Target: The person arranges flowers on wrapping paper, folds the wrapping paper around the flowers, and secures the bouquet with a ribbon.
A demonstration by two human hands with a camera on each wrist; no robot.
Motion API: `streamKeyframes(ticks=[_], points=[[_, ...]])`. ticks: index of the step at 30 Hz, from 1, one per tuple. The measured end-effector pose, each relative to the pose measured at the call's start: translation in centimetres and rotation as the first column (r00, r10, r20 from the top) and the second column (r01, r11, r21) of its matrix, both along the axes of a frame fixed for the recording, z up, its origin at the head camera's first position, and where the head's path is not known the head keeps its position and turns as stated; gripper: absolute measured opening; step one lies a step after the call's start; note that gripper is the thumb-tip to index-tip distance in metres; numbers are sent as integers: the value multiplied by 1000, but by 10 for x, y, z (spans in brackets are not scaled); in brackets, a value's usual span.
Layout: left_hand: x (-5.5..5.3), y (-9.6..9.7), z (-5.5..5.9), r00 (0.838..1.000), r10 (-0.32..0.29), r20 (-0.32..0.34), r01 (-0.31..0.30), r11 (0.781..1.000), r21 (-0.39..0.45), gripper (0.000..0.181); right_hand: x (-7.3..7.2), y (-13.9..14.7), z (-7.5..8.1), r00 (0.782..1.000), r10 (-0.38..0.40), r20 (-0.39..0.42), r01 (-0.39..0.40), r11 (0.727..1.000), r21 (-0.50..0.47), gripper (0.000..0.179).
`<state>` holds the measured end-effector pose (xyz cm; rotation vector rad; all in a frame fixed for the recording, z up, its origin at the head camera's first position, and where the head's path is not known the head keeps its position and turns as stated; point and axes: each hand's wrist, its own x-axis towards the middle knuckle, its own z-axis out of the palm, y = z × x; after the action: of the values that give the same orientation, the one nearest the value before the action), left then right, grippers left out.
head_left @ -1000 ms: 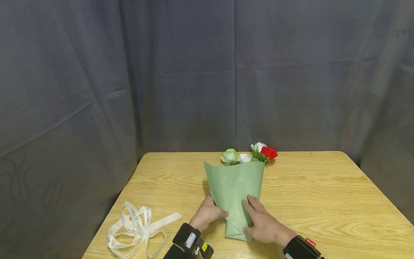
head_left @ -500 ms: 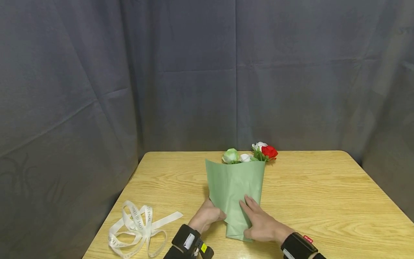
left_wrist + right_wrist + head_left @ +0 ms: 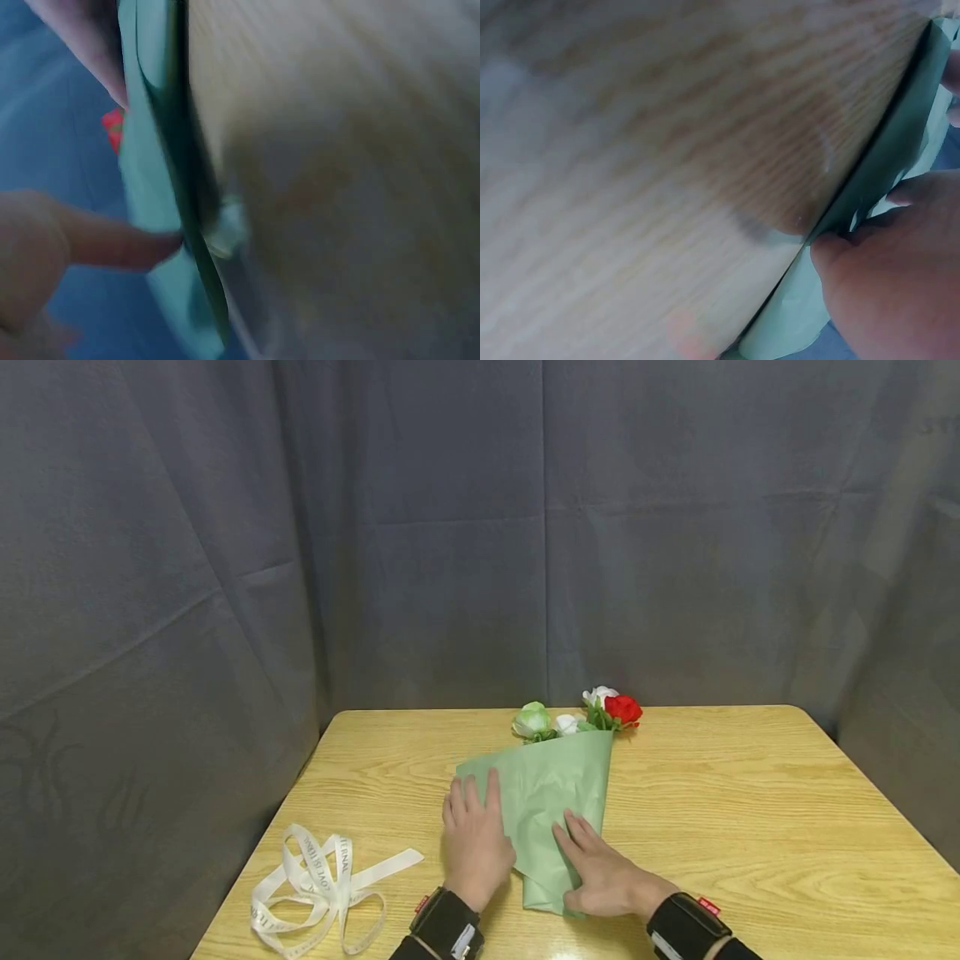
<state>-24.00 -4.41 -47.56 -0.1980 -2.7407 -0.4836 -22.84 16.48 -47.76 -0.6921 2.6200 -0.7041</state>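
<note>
Here, spread hands (image 3: 476, 850) (image 3: 609, 880) touch green paper (image 3: 553, 789) (only the head view shows ribbon (image 3: 342, 885))

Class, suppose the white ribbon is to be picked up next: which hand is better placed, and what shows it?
Probably the left hand. It touches the left side of the green paper, nearer the white ribbon. The right hand lies farther off, at the paper's lower right, and could press it down.

— How many flowers (image 3: 623, 711) are visible?
— Four: one red, two white, one pale green. Also two hands (image 3: 477, 843) (image 3: 606, 877), two wrist straps (image 3: 447, 922) (image 3: 687, 927), one green wrapper (image 3: 555, 785), one ribbon heap (image 3: 343, 864), one table (image 3: 750, 810).
</note>
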Motion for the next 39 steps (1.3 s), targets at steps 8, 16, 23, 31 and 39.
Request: streamKeyframes(ticks=[8, 16, 23, 31, 39], points=[[1, 20, 11, 848, -304, 434, 322, 946, 32, 83, 0, 0, 2, 1000, 10, 28, -10, 1000, -2, 95], [-1, 17, 9, 760, -290, 582, 361, 933, -6, 102, 0, 3, 0, 999, 36, 9, -36, 999, -7, 94], [0, 17, 10, 722, -269, 637, 377, 926, -35, 102, 1, 2, 0, 999, 30, 36, -31, 999, 28, 90], [-5, 18, 7, 706, -254, 661, 389, 919, -63, 106, 0, 10, 9, 998, -15, -61, 23, 991, 132, 101], [-8, 20, -10, 721, -230, 653, 350, 935, -58, 116, 0, 19, 7, 999, -26, -42, 33, 987, 160, 116]])
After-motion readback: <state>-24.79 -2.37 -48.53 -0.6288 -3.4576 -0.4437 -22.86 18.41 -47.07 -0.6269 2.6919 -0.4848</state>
